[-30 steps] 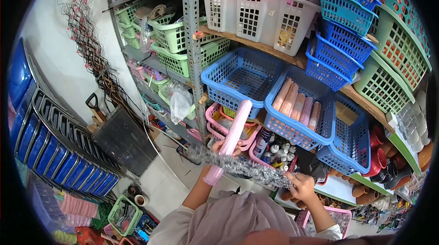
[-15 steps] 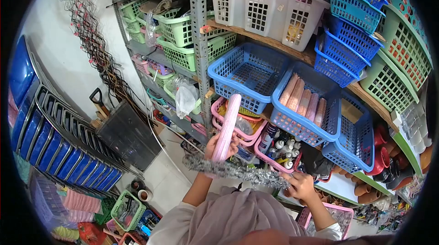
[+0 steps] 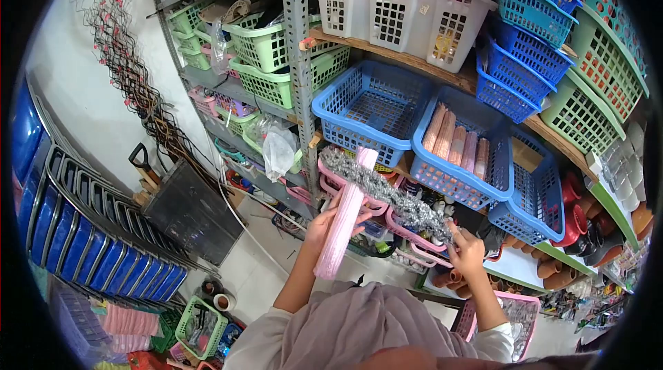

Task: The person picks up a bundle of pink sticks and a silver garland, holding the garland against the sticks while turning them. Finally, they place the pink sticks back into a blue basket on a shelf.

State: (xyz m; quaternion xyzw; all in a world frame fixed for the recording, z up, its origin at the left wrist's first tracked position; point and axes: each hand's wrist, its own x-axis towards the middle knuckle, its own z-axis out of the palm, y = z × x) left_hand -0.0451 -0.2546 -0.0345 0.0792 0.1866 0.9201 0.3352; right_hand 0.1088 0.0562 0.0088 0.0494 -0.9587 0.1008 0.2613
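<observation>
My left hand [image 3: 329, 227] is closed around a pink ribbed roll [image 3: 340, 235], which stands tilted with its top leaning right. A silvery tinsel garland [image 3: 394, 197] crosses in front of the roll's upper part. The garland's lower right end is pinched in my right hand [image 3: 465, 250]. Above my hands sits an empty-looking blue basket [image 3: 373, 104]; beside it a second blue basket [image 3: 461, 156] holds several pinkish and peach rolls [image 3: 456, 145].
A metal shelf post [image 3: 297, 59] rises ahead, with green baskets [image 3: 262, 80] to its left. Blue chairs [image 3: 90, 232] are stacked at the left. Pink baskets with bottles lie under the blue ones, and a green basket [image 3: 200, 328] stands on the floor.
The garland has moved up and away, from across the roll's lower end to its upper part. The roll has come lower and nearer to me. My right hand has shifted slightly up and right.
</observation>
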